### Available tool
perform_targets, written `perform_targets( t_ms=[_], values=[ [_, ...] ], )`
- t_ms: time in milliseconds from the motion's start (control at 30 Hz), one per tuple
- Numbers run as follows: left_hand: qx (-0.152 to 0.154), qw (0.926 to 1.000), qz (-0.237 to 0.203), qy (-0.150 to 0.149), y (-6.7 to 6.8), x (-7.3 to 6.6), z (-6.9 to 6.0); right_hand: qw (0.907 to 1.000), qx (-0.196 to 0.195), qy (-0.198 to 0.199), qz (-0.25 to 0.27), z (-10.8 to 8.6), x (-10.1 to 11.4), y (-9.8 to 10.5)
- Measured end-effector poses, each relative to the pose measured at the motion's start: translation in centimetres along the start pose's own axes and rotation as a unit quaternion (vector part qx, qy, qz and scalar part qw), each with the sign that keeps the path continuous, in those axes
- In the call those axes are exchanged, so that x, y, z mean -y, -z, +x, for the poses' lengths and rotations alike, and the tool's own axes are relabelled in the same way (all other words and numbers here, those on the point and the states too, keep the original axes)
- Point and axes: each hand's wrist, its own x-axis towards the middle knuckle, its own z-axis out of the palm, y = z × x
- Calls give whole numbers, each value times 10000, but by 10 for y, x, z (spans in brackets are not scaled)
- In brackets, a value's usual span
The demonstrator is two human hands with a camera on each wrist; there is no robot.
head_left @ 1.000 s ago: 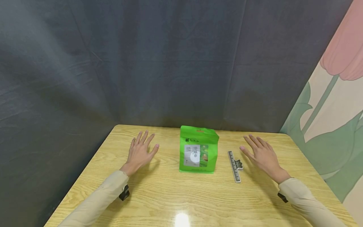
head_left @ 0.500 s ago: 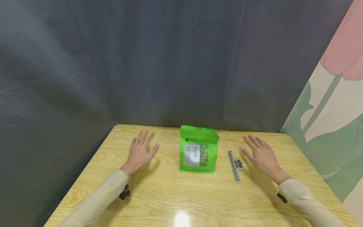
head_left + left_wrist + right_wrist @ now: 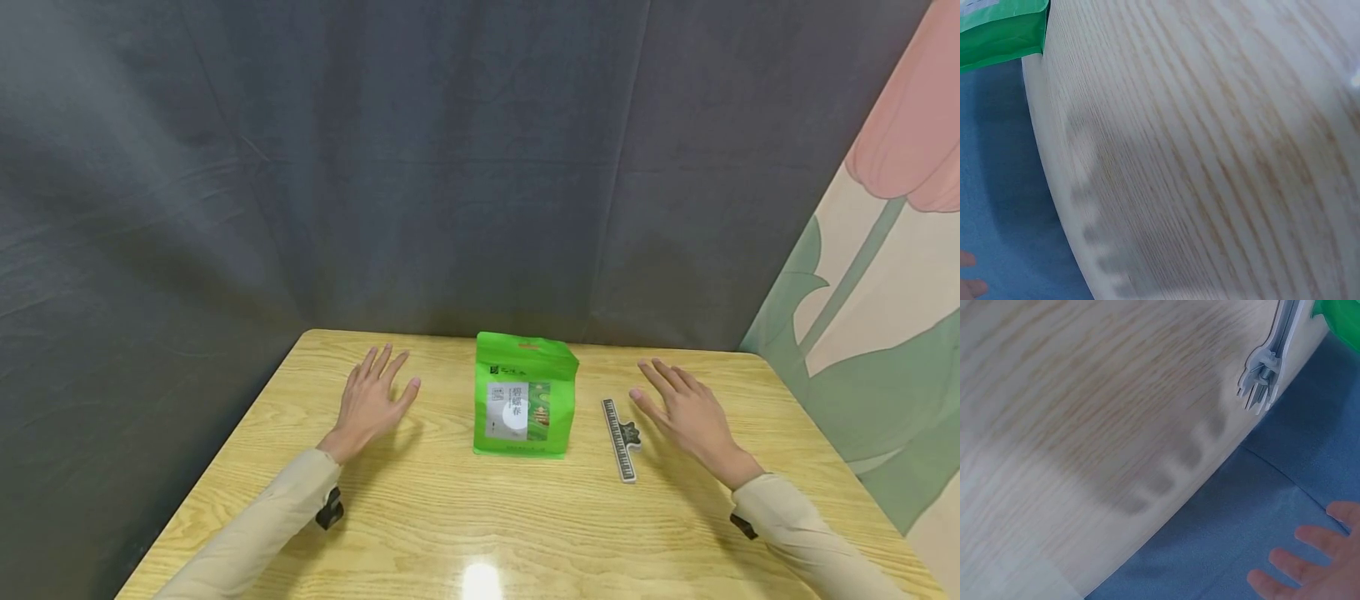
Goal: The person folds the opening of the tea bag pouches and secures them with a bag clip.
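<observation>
Moving a tiny bit left, the right hand (image 3: 692, 419) is nearer the clip (image 3: 619, 442), but its fingers and the left hand's (image 3: 367, 408) are stretched out, holding neither clip nor green bag (image 3: 524, 400).

A dark blue-grey cloth (image 3: 450, 167) hangs just behind the bench (image 3: 450, 517) and runs down along its left side, soft-folded, with a long, slightly slanting line to the right of its middle. The bench shows yellowish wood grain and rounded far corners, and a bright spot of reflected light (image 3: 481, 581) gleams at its near side. Over on my right, the cream wall (image 3: 892, 292) bears a painted pink tulip (image 3: 907, 142) (cropped from my view) with a grey-green stem (image 3: 849, 275) and broad leaves (image 3: 900, 408).
</observation>
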Motion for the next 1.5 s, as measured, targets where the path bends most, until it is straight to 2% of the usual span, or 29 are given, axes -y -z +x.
perform_targets(
  t_ms=[633,1033,1500],
  values=[
    [-97,9998,-137,-72,0,-2,1,9997,-181,-3,145,2,8,3],
    [-357,9990,-192,-177,1,-5,1,9998,-86,8,191,5,14,1],
    [-367,9987,-312,-168,1,-9,3,9992,-5,-214,329,7,20,9]
  ],
)
